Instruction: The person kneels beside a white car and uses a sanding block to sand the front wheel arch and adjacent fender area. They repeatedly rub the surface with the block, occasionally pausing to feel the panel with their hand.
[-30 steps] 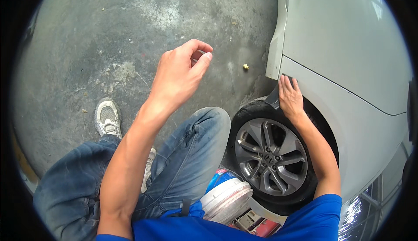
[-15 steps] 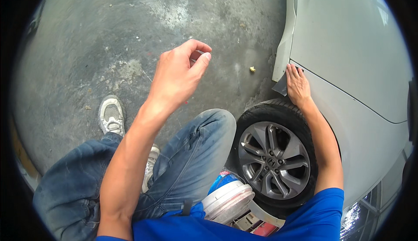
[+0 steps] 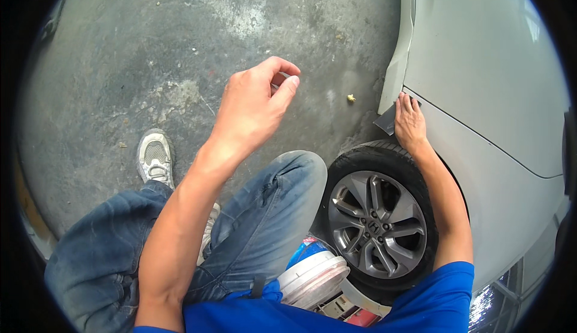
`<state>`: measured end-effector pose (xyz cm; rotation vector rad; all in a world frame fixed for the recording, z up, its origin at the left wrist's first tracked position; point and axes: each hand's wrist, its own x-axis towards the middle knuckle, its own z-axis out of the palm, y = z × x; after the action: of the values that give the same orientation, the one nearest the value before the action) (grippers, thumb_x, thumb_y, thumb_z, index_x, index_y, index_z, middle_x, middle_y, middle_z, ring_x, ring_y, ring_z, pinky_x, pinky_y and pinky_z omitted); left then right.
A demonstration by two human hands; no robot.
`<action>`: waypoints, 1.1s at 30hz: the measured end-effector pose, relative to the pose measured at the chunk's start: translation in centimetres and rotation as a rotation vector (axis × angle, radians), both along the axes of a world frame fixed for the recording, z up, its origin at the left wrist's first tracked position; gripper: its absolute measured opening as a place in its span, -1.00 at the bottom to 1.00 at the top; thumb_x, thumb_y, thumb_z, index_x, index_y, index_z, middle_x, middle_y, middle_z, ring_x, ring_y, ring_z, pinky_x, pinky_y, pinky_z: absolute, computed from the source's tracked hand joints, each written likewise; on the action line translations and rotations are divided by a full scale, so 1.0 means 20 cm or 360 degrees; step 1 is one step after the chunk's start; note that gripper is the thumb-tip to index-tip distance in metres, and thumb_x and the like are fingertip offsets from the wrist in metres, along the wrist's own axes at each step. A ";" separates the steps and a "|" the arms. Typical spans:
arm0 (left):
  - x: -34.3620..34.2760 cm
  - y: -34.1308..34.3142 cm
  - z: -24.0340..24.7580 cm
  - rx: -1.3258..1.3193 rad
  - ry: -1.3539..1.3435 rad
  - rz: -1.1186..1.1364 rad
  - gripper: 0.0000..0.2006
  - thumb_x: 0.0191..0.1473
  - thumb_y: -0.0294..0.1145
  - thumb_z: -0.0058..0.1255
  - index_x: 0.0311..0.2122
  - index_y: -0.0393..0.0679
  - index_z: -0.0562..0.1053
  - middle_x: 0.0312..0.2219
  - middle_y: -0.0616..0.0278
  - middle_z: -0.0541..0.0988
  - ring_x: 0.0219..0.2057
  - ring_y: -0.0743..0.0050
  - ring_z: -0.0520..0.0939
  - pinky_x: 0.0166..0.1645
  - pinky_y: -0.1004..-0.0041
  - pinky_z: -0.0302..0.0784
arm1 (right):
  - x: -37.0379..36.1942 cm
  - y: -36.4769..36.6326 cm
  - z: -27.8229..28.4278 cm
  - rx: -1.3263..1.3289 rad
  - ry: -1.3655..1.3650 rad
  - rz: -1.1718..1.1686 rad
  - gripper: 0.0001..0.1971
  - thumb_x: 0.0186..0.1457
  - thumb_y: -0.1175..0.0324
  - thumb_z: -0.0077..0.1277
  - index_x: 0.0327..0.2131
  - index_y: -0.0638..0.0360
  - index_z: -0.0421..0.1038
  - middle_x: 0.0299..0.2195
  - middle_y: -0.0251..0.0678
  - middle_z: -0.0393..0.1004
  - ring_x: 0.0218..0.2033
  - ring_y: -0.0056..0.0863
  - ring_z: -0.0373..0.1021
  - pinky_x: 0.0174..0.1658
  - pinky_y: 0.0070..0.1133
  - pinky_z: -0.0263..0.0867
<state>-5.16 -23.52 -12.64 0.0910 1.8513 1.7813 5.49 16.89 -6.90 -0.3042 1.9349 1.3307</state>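
Observation:
My right hand (image 3: 410, 122) lies on the silver fender (image 3: 499, 189) just above the wheel arch, its fingers together and stretched out. Under the palm and fingers is a dark grey sheet that looks like sandpaper (image 3: 384, 120); one corner sticks out to the left, and a bit shows by the fingertips. The panel seam runs close past those fingertips. My left hand (image 3: 252, 104) hovers over the concrete floor, away from the car. Its fingers are loosely curled toward the thumb, with nothing visible in them.
Below my right hand stands the wheel (image 3: 378, 225), a black tire on a grey alloy rim. A whitish bucket (image 3: 315, 279) sits between my knee and the tire. A small yellowish scrap (image 3: 351, 98) lies on the stained concrete floor (image 3: 162, 44). The bumper edge (image 3: 393, 74) borders the floor.
My right hand has slid slightly down and left along the fender with the sandpaper. My left hand has drifted a little to the right, its fingers still curled.

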 end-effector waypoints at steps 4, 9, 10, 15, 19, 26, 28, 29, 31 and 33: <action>-0.02 0.00 0.01 -0.0009 0.0029 0.0011 -0.77 0.25 -0.34 0.07 -0.09 -0.24 0.56 -0.41 0.26 0.66 -0.43 0.60 0.62 -0.29 0.50 0.55 | -0.03 0.01 0.00 -0.0053 0.0074 0.0035 -0.39 0.22 0.27 -0.21 0.29 0.42 0.18 0.35 -0.10 0.16 0.38 -0.25 0.01 0.41 -0.31 -0.11; 0.01 -0.01 0.00 0.0022 0.0034 -0.0039 -0.77 0.25 -0.33 0.08 -0.08 -0.25 0.56 -0.41 0.26 0.66 -0.43 0.60 0.62 -0.29 0.49 0.55 | 0.06 -0.01 -0.04 -0.0028 0.0094 0.0019 -0.38 0.18 0.30 -0.18 0.27 0.44 0.18 0.35 -0.08 0.15 0.38 -0.22 0.02 0.42 -0.29 -0.12; 0.01 -0.01 0.01 0.0014 0.0027 -0.0033 -0.77 0.25 -0.33 0.08 -0.08 -0.25 0.56 -0.41 0.26 0.66 -0.43 0.59 0.62 -0.29 0.49 0.55 | 0.05 0.00 -0.02 -0.0044 0.0084 0.0035 -0.38 0.18 0.30 -0.18 0.28 0.44 0.18 0.35 -0.08 0.15 0.38 -0.22 0.02 0.42 -0.29 -0.11; -0.01 -0.01 0.02 -0.0031 -0.0016 -0.0042 -0.76 0.24 -0.33 0.08 -0.08 -0.25 0.56 -0.40 0.24 0.67 -0.43 0.58 0.63 -0.29 0.49 0.55 | -0.05 0.03 -0.04 0.0022 0.0128 0.0039 -0.37 0.22 0.26 -0.22 0.31 0.42 0.14 0.35 -0.07 0.16 0.38 -0.23 0.01 0.42 -0.26 -0.15; 0.00 -0.02 0.02 -0.0010 0.0027 -0.0017 -0.76 0.25 -0.33 0.07 -0.08 -0.25 0.56 -0.41 0.24 0.67 -0.43 0.58 0.63 -0.29 0.49 0.55 | 0.05 -0.01 -0.05 -0.0005 0.0101 0.0036 -0.38 0.22 0.27 -0.21 0.29 0.43 0.16 0.35 -0.07 0.16 0.37 -0.23 0.02 0.42 -0.27 -0.15; -0.01 0.00 0.02 0.0014 0.0044 -0.0013 -0.77 0.25 -0.34 0.07 -0.09 -0.24 0.56 -0.41 0.25 0.67 -0.43 0.60 0.63 -0.28 0.50 0.55 | -0.01 0.03 -0.03 -0.0041 0.0211 -0.0011 -0.38 0.21 0.29 -0.19 0.32 0.37 0.15 0.38 -0.18 0.13 0.40 -0.29 -0.02 0.42 -0.28 -0.13; 0.00 0.01 0.02 0.0025 0.0036 -0.0018 -0.77 0.25 -0.33 0.07 -0.09 -0.24 0.56 -0.40 0.26 0.67 -0.43 0.60 0.63 -0.28 0.51 0.56 | 0.02 0.04 0.00 -0.0069 0.0310 -0.0021 -0.36 0.21 0.28 -0.17 0.33 0.37 0.13 0.40 -0.24 0.09 0.41 -0.31 -0.05 0.41 -0.28 -0.12; 0.00 0.01 0.01 0.0022 0.0024 -0.0018 -0.77 0.25 -0.33 0.07 -0.09 -0.24 0.56 -0.41 0.26 0.67 -0.43 0.60 0.63 -0.28 0.51 0.56 | 0.02 0.03 0.01 -0.0037 0.0288 -0.0033 -0.36 0.21 0.27 -0.17 0.33 0.37 0.13 0.40 -0.22 0.08 0.41 -0.31 -0.05 0.41 -0.28 -0.12; 0.00 0.02 0.00 0.0029 0.0012 -0.0010 -0.77 0.25 -0.33 0.07 -0.09 -0.24 0.56 -0.41 0.26 0.66 -0.43 0.60 0.62 -0.28 0.51 0.56 | 0.00 -0.01 0.00 0.0020 0.0258 -0.0055 -0.35 0.21 0.25 -0.17 0.33 0.37 0.12 0.40 -0.20 0.08 0.41 -0.31 -0.06 0.41 -0.29 -0.11; -0.01 0.02 0.00 0.0049 0.0013 0.0004 -0.77 0.25 -0.33 0.07 -0.09 -0.24 0.56 -0.41 0.26 0.66 -0.44 0.61 0.62 -0.28 0.51 0.56 | -0.02 -0.01 -0.01 -0.0005 0.0233 -0.0044 -0.35 0.18 0.28 -0.13 0.32 0.38 0.14 0.39 -0.13 0.09 0.39 -0.29 -0.02 0.40 -0.34 -0.09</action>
<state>-5.32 -23.03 -12.59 0.1073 1.8306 1.8139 5.14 16.70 -7.05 -0.1850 2.0546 1.3653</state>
